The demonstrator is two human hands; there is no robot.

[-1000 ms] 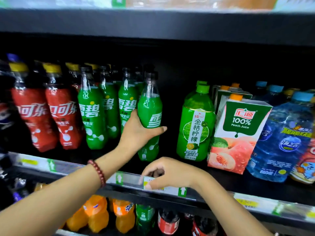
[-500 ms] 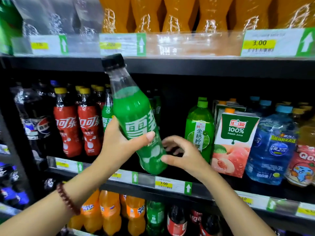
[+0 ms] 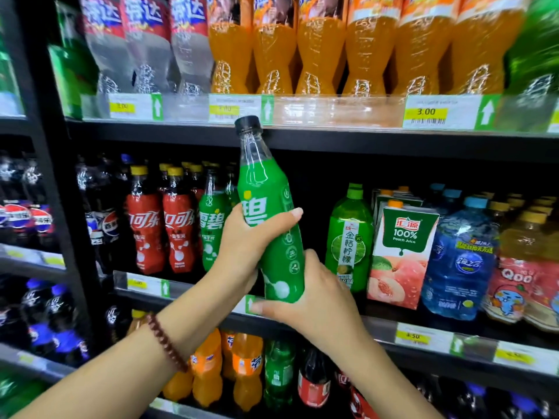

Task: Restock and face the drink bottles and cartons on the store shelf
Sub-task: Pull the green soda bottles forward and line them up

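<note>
left hand (image 3: 254, 237) squeezing bottle (image 3: 269, 225) | right hand (image 3: 317, 300) cupping its bottom | bottle tipping toward 11 | loosening could be dropping it

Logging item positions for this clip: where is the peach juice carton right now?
In the head view, the peach juice carton stands on the middle shelf, right of centre, between the lime-green bottle and the blue water bottle.

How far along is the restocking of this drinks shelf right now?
Looks done: the red cola bottles and peach juice carton stand upright, labels forward. In hand: the green soda bottle, off the shelf, gripped by the left hand at its middle and the right hand at its base. Left: setting it into the gap beside the lime drink bottle, label forward.
</note>
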